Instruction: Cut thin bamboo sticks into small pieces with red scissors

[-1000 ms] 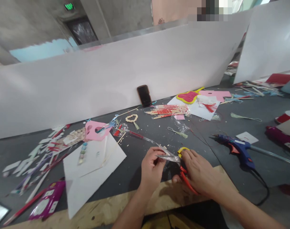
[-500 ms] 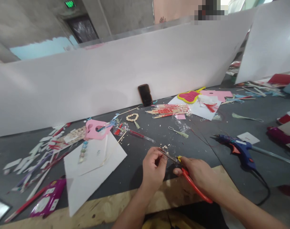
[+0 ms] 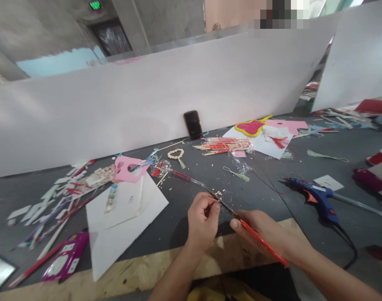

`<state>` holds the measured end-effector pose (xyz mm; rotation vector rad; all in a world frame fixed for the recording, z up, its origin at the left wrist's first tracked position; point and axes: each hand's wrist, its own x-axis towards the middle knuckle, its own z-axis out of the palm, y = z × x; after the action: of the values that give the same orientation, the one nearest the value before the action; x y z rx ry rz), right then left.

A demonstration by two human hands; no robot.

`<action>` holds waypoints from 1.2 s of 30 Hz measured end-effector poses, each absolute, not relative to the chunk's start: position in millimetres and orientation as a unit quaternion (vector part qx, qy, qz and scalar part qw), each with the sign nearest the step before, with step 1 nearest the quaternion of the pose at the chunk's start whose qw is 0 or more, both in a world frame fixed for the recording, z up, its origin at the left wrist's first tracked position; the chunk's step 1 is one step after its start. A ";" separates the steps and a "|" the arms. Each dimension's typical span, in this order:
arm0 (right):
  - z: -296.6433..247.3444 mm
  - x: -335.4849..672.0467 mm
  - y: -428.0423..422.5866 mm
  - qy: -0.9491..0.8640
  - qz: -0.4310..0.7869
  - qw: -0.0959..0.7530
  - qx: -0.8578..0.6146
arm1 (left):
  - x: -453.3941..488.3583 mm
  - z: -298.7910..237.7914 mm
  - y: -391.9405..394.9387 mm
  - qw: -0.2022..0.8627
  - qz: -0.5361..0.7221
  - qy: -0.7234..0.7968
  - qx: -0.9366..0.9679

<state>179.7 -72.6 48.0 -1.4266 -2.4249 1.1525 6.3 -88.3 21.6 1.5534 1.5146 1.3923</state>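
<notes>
My right hand (image 3: 260, 228) is wrapped round the red handles of long-nose pliers (image 3: 252, 233). Their dark, narrow jaws (image 3: 224, 203) point up and left, with the tip by the fingers of my left hand (image 3: 203, 217). That hand is closed in a pinch; whatever lies between its thumb and fingertips is too small to make out. Just beyond the tip, several small pale bits (image 3: 220, 192) lie on the dark table. Farther back are a heart-shaped loop of pale beads (image 3: 175, 154) with a tassel and another pale green tassel (image 3: 237, 174).
A blue glue gun (image 3: 316, 196) lies at the right, its cord running toward the front. White sheets (image 3: 124, 225) and a pink cutout (image 3: 128, 168) are at left. A phone (image 3: 193, 124) leans on the white partition (image 3: 140, 104). Bundled red-and-wood sticks (image 3: 225, 145) lie at the back.
The pliers have turned in my right hand, so they now show edge-on with handles close together. My left hand keeps its pinch in nearly the same place. The view has shifted slightly.
</notes>
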 end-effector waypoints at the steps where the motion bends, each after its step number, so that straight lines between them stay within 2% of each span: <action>1: 48.3 179.8 -72.8 -0.794 0.388 0.054 -0.465 | 6.3 21.3 -88.3 0.278 0.520 0.564 0.578; 7: 45.8 180.2 -73.2 -0.776 0.424 0.070 -0.462 | 6.8 18.1 -87.8 0.276 0.527 0.563 0.574; 12: 47.6 180.2 -73.8 -0.785 0.410 0.064 -0.460 | 7.1 17.7 -88.2 0.294 0.531 0.558 0.566; 15: 45.3 181.2 -73.8 -0.807 0.355 0.056 -0.468 | 6.7 17.9 -88.2 0.287 0.536 0.555 0.567; 20: 32.6 185.4 -71.3 -0.854 0.160 0.107 -0.483 | 6.6 21.5 -89.0 0.307 0.547 0.543 0.559; 22: 29.3 186.2 -70.5 -0.864 0.118 0.110 -0.476 | 6.7 23.7 -89.2 0.324 0.548 0.541 0.549; 36: 34.2 177.7 -70.9 -0.865 0.096 0.062 -0.489 | 4.0 19.9 -89.4 0.349 0.555 0.529 0.538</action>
<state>177.7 -70.9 34.2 -1.4785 -2.6136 0.2888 4.0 -89.4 19.9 1.3937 1.3716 1.4392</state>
